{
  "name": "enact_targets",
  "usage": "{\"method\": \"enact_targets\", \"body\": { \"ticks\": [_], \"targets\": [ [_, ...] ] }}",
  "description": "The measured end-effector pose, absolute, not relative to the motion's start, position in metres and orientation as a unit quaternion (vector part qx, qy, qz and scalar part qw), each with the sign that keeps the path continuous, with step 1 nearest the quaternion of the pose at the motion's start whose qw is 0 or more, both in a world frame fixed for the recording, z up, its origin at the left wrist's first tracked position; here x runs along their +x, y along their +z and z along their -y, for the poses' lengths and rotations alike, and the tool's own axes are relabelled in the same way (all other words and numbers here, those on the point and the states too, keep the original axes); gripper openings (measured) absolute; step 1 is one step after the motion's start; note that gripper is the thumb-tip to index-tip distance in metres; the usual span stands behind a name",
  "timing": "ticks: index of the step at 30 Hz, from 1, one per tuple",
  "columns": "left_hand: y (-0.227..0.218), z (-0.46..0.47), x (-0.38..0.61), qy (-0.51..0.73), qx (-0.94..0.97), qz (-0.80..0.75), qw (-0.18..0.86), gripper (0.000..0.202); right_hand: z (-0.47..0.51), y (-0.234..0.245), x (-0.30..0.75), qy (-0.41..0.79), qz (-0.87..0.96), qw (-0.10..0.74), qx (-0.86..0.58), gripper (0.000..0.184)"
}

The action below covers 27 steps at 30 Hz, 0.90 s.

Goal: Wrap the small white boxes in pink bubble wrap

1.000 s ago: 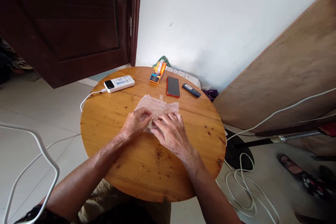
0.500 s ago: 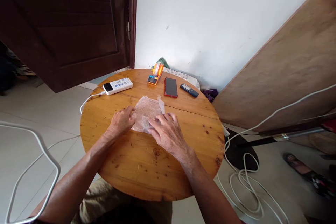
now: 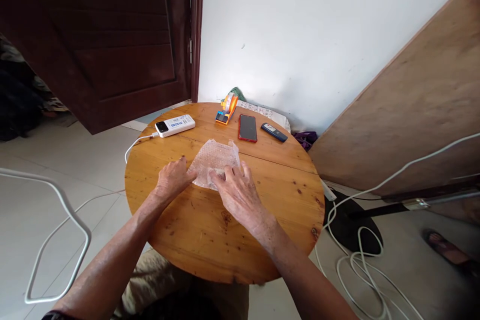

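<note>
A translucent sheet of bubble wrap (image 3: 215,152) lies on the round wooden table (image 3: 221,240) in front of me. My left hand (image 3: 173,178) is at its left edge, thumb tip against the wrap and the bent fingers apart from the thumb. Over the wrap's near right part, my right hand (image 3: 240,190) has its fingers and thumb closed on a crumpled pale bit of the sheet. Whether something small lies inside that bit is hidden by the fingers.
Toward the back of the table are a white power bank (image 3: 175,125) with a cable, an orange tape dispenser (image 3: 227,109), a red-edged phone (image 3: 248,128) and a dark blue handheld device (image 3: 274,132). White cables (image 3: 365,260) coil on the floor at right.
My left hand has let the wrap's left corner down, and the sheet lies flatter. My right hand stays on the near part. The whole view has shifted slightly.
</note>
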<state>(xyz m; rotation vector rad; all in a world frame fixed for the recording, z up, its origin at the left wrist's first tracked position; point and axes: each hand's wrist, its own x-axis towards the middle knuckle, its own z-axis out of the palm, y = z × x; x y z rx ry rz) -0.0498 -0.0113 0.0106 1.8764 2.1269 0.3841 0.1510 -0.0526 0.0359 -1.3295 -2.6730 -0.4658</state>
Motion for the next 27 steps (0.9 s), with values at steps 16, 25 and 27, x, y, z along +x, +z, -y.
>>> {"method": "enact_targets", "body": {
  "ticks": [16, 25, 27],
  "targets": [
    [0.034, 0.013, -0.010, 0.358, 0.546, -0.556, 0.515, 0.006, 0.048, 0.037, 0.147, -0.142, 0.872, 0.096, -0.459, 0.012],
    [0.037, 0.019, -0.007, 0.250, 0.733, -0.522, 0.356, 0.021, 0.048, 0.029, 0.152, -0.060, 0.847, 0.184, -0.496, 0.023],
    [0.040, 0.018, -0.011, 0.232, 0.757, -0.491, 0.364, 0.021, 0.048, 0.030, 0.155, -0.042, 0.849, 0.188, -0.492, 0.026]
  ]
}}
